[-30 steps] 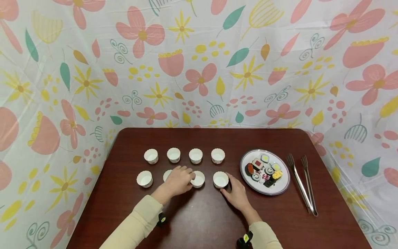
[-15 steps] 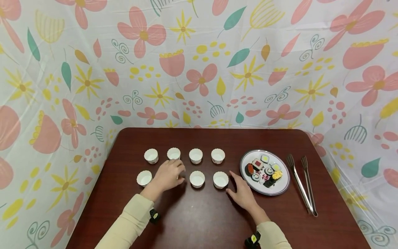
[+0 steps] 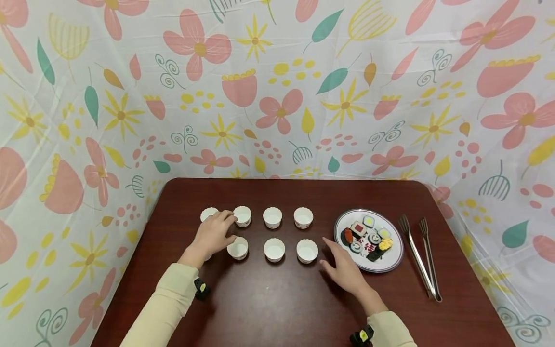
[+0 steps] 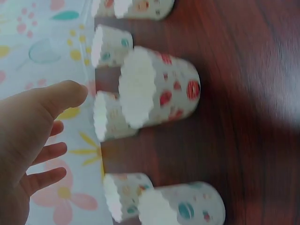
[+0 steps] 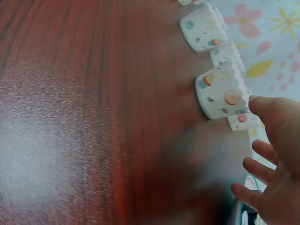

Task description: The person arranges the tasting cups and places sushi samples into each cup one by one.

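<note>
White paper baking cups with scalloped rims and small printed pictures stand upright in two rows. My left hand [image 3: 212,237] is over the left end of the rows, partly covering the two leftmost cups. In the left wrist view, that hand [image 4: 28,140] holds nothing; its thumb points toward a cup with red prints [image 4: 173,91]. Fingers spread, my right hand [image 3: 344,270] is between the front row's rightmost cup [image 3: 307,251] and the plate [image 3: 373,266]. The right wrist view has its thumb tip right by the rim of a doughnut-printed cup [image 5: 222,91].
Several sushi pieces [image 3: 359,227] lie on the blue-rimmed white plate. To its right, metal tongs [image 3: 418,262] lie lengthwise on the dark wooden table [image 3: 269,313]. A flowered cloth [image 3: 277,72] hangs behind and at the sides.
My left hand has moved left from the front row's middle cups to its left end, uncovering the second cup. My right hand has drawn off the rightmost front cup, back to the right.
</note>
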{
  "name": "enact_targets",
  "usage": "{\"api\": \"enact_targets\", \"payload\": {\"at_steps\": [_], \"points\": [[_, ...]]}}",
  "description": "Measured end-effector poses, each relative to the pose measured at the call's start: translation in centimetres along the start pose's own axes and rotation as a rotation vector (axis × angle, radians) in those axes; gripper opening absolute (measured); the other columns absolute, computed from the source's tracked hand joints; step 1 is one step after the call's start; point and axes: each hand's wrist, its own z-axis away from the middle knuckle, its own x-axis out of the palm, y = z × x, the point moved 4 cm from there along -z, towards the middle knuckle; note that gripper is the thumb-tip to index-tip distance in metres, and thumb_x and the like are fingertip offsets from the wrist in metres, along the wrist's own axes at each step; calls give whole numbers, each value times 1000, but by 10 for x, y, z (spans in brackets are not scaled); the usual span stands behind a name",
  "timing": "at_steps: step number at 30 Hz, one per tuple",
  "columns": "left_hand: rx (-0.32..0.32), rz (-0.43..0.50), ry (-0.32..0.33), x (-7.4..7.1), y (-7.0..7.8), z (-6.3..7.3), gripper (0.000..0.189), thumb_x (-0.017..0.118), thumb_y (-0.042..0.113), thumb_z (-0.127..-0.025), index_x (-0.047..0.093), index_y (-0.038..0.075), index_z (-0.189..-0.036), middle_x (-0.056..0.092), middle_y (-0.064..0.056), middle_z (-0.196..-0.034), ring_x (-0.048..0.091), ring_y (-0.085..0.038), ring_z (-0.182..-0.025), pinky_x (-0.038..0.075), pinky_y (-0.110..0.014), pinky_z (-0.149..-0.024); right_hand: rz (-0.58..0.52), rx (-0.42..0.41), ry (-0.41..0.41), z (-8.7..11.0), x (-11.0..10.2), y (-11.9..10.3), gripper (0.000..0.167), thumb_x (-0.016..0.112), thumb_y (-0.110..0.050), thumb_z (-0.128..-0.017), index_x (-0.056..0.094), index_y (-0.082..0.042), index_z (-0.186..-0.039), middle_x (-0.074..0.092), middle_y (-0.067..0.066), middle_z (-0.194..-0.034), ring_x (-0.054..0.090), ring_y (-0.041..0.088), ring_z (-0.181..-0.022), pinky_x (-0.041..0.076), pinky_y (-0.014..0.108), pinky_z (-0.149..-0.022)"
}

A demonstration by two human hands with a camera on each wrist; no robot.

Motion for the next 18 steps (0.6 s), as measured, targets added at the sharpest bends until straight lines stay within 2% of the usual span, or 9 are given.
{"api": "enact_targets", "payload": {"at_steps": [6, 10, 18], "points": [[-101, 50, -36, 1, -25, 3, 54, 75, 30, -75, 57, 11, -121, 50, -11, -128, 50, -30, -115, 44, -46, -90, 1, 1, -20, 2, -12, -4, 61, 67, -17, -83, 41, -5, -137, 48, 16, -133, 45, 33, -122, 36, 49, -98], [-166, 90, -51, 4, -39, 5, 60, 74, 31, -75, 52, 11, -127, 45, -12, -134, 47, -33, -117, 43, -48, -89, 19, -9, -39, 3, -20, -9, 62, 68, -22, -83, 41, -7, -137, 47, 13, -135, 44, 31, -123, 36, 49, -98], [-264, 170, -111, 8, -57, 7, 71, 74, 31, -76, 42, 11, -136, 35, -14, -141, 42, -35, -120, 40, -52, -91, 52, -77, -14, 5, -31, -17, 63, 71, -24, -80, 45, -8, -135, 48, 13, -135, 44, 31, -122, 36, 49, -97]]}}
